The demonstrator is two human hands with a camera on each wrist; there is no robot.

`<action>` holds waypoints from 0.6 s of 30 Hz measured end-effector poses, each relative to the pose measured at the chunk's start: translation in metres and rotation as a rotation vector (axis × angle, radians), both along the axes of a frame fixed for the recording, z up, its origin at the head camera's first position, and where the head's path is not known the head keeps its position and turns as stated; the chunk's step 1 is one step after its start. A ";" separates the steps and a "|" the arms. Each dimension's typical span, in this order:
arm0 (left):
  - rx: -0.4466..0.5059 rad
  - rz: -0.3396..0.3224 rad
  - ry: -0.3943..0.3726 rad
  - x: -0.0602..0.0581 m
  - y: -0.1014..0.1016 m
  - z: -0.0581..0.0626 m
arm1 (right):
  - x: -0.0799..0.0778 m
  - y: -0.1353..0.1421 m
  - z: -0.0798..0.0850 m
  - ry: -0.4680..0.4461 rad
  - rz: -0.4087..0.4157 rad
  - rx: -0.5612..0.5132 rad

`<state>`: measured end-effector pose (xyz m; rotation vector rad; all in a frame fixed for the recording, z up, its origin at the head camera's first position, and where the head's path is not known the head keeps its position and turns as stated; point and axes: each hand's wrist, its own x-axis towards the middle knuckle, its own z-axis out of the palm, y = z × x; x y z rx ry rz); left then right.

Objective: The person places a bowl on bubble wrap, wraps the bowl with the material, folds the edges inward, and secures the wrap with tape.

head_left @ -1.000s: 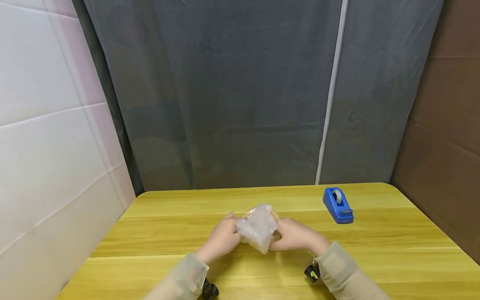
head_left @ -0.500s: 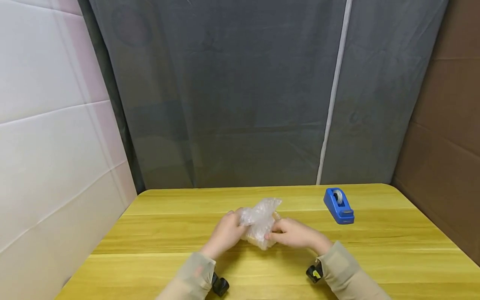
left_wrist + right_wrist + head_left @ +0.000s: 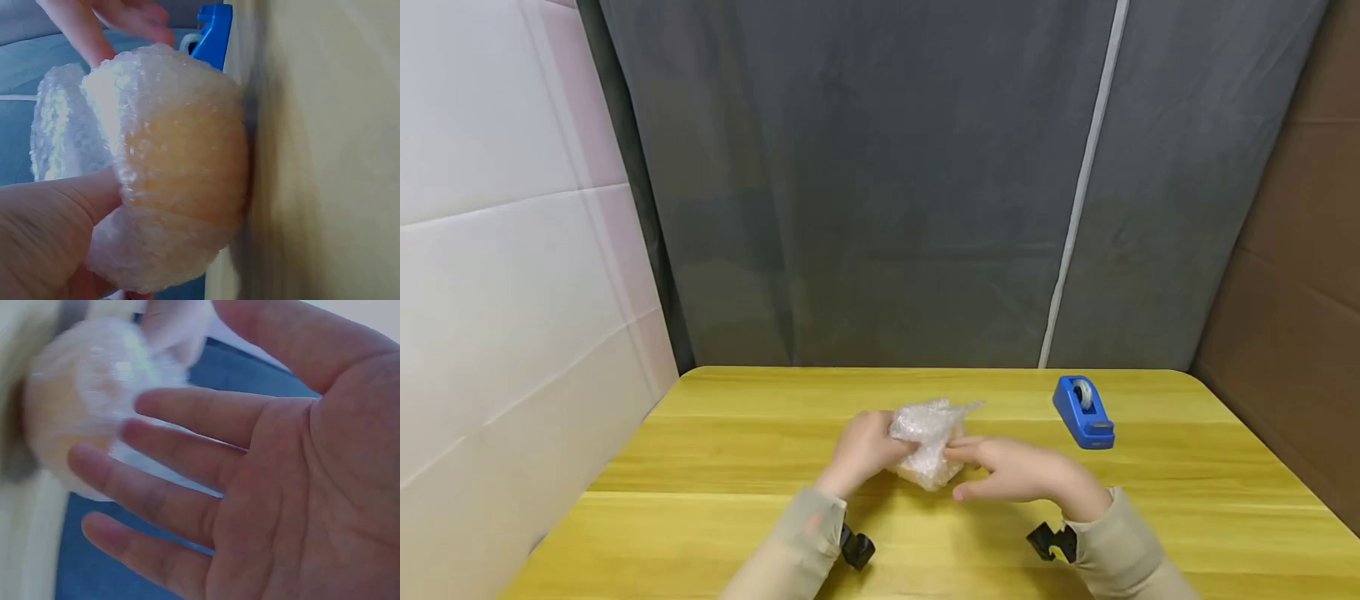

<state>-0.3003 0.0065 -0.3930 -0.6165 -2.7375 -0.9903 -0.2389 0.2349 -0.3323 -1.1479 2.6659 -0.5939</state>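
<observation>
A rounded bundle of clear bubble wrap [image 3: 929, 467] sits on the table near its middle. Through the wrap [image 3: 181, 150] in the left wrist view shows something pale orange, its kind hidden by the layers. My left hand [image 3: 863, 450] grips the bundle from the left, thumb pressed over the folded film. A loose flap of the wrap sticks up at the top right. On the other side my right hand [image 3: 1026, 475] has its fingers extended and spread, fingertips at the bundle's right side. Its palm [image 3: 281, 487] holds nothing in the right wrist view.
Toward the back right of the wooden table [image 3: 737, 467] stands a blue tape dispenser [image 3: 1084, 414] with a roll of clear tape. A grey curtain [image 3: 887, 183] hangs behind the table, with a white panel [image 3: 520, 275] left and a brown one [image 3: 1292, 275] right.
The loose film has been folded down over the orange thing, which showed at the top one second ago. My right hand has loosened from the wrap and spread its fingers; the left still holds.
</observation>
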 end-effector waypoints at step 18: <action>-0.546 0.030 -0.036 -0.003 0.026 0.030 | 0.006 -0.027 -0.025 0.260 -0.209 0.209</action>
